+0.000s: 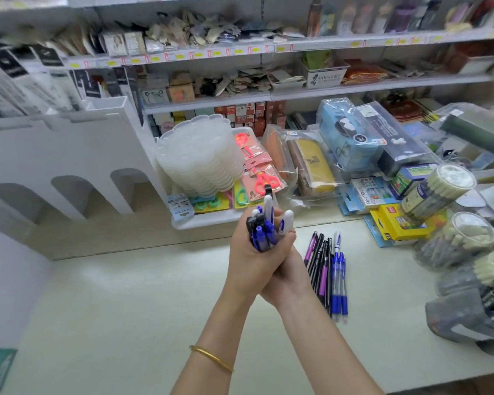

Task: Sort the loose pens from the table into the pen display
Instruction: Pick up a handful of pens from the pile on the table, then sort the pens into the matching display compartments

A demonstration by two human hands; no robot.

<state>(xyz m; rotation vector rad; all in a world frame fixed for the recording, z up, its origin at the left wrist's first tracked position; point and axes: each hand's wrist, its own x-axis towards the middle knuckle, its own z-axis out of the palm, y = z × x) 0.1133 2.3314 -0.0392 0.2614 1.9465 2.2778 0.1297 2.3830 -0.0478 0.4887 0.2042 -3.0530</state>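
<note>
The left hand [248, 260] covers the lower ends of the pens [264, 226] and part of the right hand [290, 273]; shelf goods [211, 29] are blurred.

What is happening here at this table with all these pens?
A person is sorting pens. The left hand and the right hand are clasped together round a bundle of pens, held upright above the table. A group of loose pens lies on the table just right of the hands, not yet picked up. The white pen display stands to the left, and the bundle has not reached it.
</note>
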